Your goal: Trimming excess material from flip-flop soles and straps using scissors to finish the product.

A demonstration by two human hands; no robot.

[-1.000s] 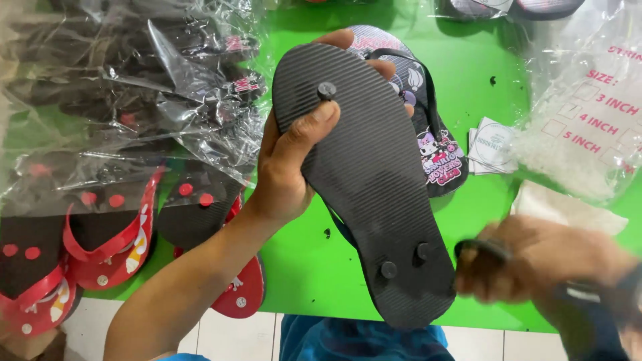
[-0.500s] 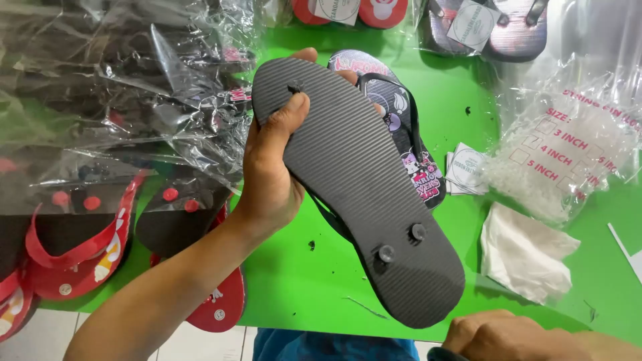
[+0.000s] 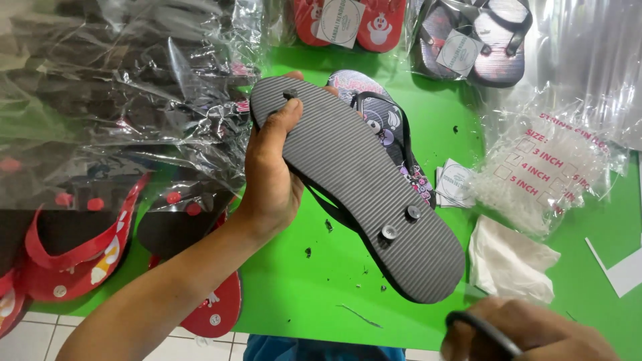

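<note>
1. Left hand [image 3: 271, 177]: clamped around a dark grey ribbed rubber flip-flop [image 3: 361, 180], thumb laid across the sole near its toe end, fingers wrapped behind. The sandal is held above the green table top [image 3: 294, 294], sole facing the camera, toe end up and to the left, heel end down and to the right.
2. Sole details: one round strap plug near the toe and two round strap plugs [image 3: 400, 222] toward the heel (all seated flush in the ribs). A black strap shows below the left edge.
3. Right hand [image 3: 528, 334]: at the bottom right edge, closed around a thin black loop-shaped handle [image 3: 481, 331]; the tool itself is cut off by the frame and cannot be identified. It sits just below the heel end, not touching it.
4. Second flip-flop with purple cartoon print and black strap [image 3: 388, 127]: lies face up on the table, directly behind the held sandal.
5. Red-strapped flip-flops with black soles [image 3: 73, 247]: lower left, partly under crumpled clear plastic bags [image 3: 120, 100].
6. Bagged sandal pairs with round paper tags [image 3: 341, 20]: along the top edge, one red, one grey.
7. Clear plastic bag of small white fasteners [image 3: 542, 174]: right side, with white crumpled paper [image 3: 511, 257] just below it and small square tags [image 3: 455, 184] beside it.
8. Black rubber crumbs [image 3: 328, 226]: scattered on the green surface.
</note>
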